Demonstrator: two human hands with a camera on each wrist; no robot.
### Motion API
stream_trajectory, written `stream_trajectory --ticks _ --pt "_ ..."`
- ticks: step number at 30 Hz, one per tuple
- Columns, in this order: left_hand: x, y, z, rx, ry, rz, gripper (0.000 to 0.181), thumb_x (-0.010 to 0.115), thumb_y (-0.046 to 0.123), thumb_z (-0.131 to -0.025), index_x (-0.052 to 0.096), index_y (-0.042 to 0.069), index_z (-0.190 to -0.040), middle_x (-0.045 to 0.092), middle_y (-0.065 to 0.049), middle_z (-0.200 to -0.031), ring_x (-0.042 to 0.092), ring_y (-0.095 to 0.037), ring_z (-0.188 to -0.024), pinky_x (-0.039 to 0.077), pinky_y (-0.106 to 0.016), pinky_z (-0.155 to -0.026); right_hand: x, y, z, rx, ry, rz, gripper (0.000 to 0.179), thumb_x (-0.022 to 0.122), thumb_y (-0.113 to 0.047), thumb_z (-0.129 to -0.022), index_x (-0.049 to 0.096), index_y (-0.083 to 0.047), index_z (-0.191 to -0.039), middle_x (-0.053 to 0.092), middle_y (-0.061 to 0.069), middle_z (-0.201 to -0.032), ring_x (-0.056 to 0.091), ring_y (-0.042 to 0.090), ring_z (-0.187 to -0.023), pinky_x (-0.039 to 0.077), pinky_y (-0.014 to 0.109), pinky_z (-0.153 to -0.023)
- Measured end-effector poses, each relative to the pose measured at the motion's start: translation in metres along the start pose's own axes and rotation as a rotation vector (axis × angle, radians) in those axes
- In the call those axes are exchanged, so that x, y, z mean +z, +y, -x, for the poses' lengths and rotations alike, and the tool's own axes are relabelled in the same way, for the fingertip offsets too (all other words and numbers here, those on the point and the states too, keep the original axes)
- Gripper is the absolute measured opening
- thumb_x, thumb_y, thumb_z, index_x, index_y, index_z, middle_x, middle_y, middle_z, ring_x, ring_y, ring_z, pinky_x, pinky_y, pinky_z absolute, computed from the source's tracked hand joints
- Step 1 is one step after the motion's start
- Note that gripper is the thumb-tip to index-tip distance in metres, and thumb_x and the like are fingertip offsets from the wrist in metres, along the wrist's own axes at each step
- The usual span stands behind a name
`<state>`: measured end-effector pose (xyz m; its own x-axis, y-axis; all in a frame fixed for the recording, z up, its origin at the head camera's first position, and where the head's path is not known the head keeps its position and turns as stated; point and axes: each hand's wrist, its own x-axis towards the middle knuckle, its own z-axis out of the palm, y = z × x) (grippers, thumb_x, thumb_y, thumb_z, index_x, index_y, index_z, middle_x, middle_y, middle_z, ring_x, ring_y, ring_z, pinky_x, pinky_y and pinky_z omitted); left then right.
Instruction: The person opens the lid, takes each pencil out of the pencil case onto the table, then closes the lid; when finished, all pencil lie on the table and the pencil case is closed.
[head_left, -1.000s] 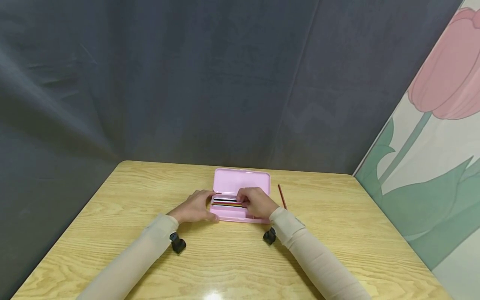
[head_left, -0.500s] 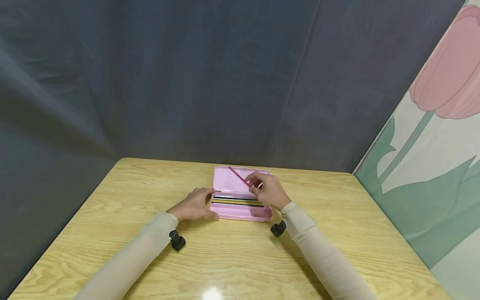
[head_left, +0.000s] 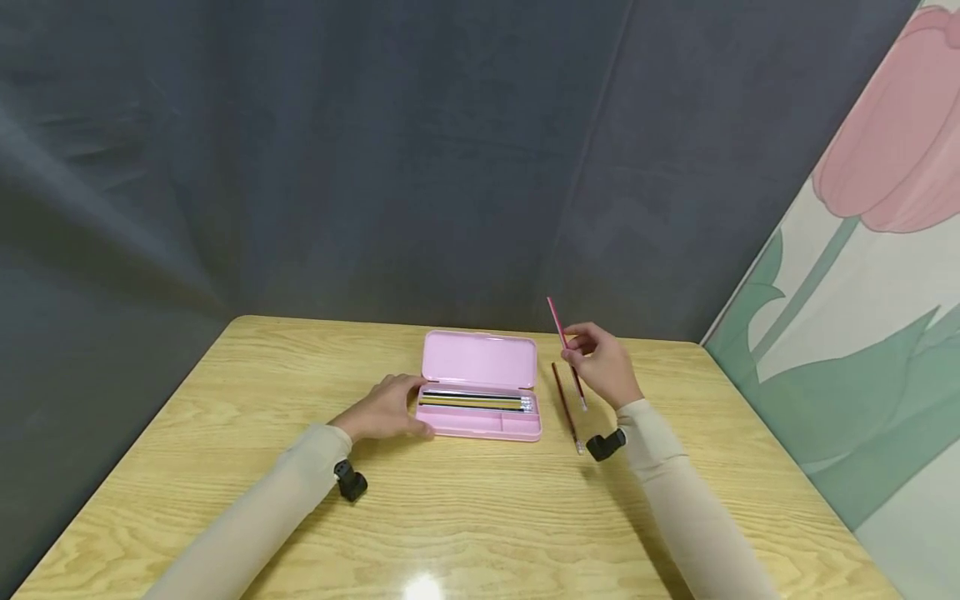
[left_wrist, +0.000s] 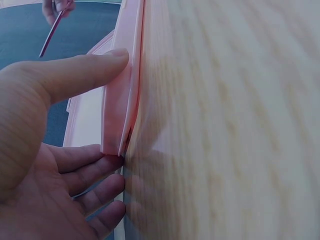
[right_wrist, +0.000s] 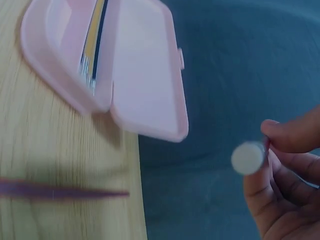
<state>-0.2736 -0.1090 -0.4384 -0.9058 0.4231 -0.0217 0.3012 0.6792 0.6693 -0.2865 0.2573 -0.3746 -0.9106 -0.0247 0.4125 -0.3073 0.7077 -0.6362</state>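
An open pink pencil case [head_left: 480,360] lies on the table, its lid folded back. Several yellow and black striped pencils [head_left: 471,402] with metal-ringed ends lie in its long compartment. My left hand [head_left: 384,408] holds the case's left end; the left wrist view has the thumb along the case wall [left_wrist: 120,107] and fingertips at its corner. To the right of the case, my right hand [head_left: 606,368] pinches a red pencil [head_left: 556,316] above the table, its tip pointing up and away. The right wrist view shows its white eraser end [right_wrist: 248,158] toward the camera.
Another dark red pencil [head_left: 565,403] lies on the wooden table [head_left: 450,517] between the case and my right hand. A dark curtain [head_left: 420,167] hangs behind the far edge. A tulip-painted wall panel [head_left: 862,350] stands at the right.
My right hand has drawn a red pencil out of the case and carried it to the right, beside the pencil on the table. The left hand has stayed on the case.
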Motion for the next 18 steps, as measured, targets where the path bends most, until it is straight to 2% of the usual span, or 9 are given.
stream_trajectory --ticks 4,9,15,18 --pt "-0.001 -0.002 0.001 -0.001 0.001 -0.011 0.095 0.088 0.042 -0.075 0.044 0.011 -0.153 0.045 -0.014 -0.157 0.038 -0.036 -0.145 0.034 -0.058 -0.118 -0.010 0.014 0.003 0.055 -0.004 0.033 0.030 0.070 -0.011 -0.092 0.068 -0.009 -0.122 0.072 0.013 -0.095 0.066 0.017 -0.078 0.051 0.022 -0.060" --pt "-0.001 -0.003 0.003 -0.006 -0.008 -0.006 0.095 0.087 0.044 -0.076 0.043 0.011 -0.153 0.043 -0.014 -0.158 0.036 -0.037 -0.147 0.033 -0.059 -0.119 -0.016 0.033 0.012 0.132 -0.054 0.064 0.034 0.069 -0.010 -0.092 0.066 -0.005 -0.126 0.070 0.015 -0.095 0.064 0.015 -0.073 0.053 0.023 -0.060" --pt "-0.002 -0.003 0.004 -0.011 -0.014 0.000 0.095 0.087 0.044 -0.077 0.042 0.010 -0.154 0.042 -0.014 -0.159 0.035 -0.036 -0.148 0.033 -0.058 -0.120 -0.013 0.055 0.020 0.163 -0.118 0.175 0.036 0.070 -0.012 -0.090 0.065 -0.002 -0.124 0.072 0.012 -0.091 0.062 0.013 -0.067 0.050 0.027 -0.061" --pt "-0.003 -0.003 0.004 -0.010 -0.009 0.003 0.094 0.087 0.044 -0.077 0.042 0.010 -0.153 0.042 -0.014 -0.159 0.035 -0.036 -0.147 0.033 -0.058 -0.119 -0.007 0.063 0.022 0.172 -0.177 0.233 0.036 0.068 -0.012 -0.089 0.064 -0.002 -0.124 0.073 0.009 -0.088 0.061 0.012 -0.065 0.048 0.027 -0.060"
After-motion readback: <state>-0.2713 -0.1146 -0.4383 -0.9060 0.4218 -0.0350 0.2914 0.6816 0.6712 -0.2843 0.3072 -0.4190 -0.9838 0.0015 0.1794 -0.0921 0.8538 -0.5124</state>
